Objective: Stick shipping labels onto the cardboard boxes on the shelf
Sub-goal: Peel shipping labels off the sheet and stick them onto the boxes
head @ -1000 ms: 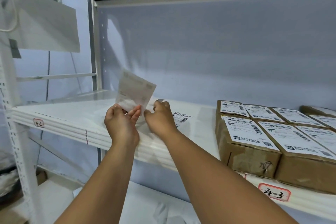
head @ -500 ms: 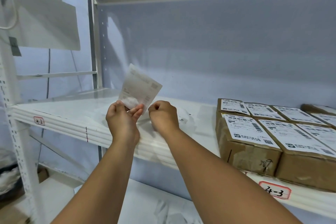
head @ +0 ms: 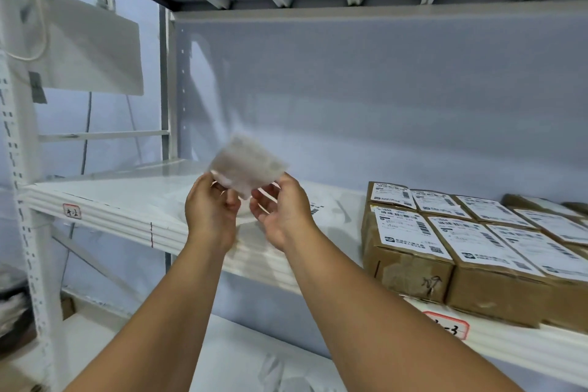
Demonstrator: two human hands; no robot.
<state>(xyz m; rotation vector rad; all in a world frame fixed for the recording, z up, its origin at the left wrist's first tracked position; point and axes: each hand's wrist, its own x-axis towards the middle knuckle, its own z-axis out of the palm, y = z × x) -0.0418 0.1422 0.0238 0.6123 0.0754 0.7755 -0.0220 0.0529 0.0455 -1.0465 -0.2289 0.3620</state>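
Two hands up in front of the white shelf, shipping label between them, raised above the shelf surface, tilted, motion-blurred. Left hand pinches the label's lower left corner. Right hand has fingers loosely curled at the label's right edge; too blurred to tell whether it grips. Cardboard boxes sit in rows on the shelf's right part, well apart from the hands, each with a label on top. Another printed sheet lies flat on the shelf just beside the right hand. Red-bordered tag on the shelf's front edge.
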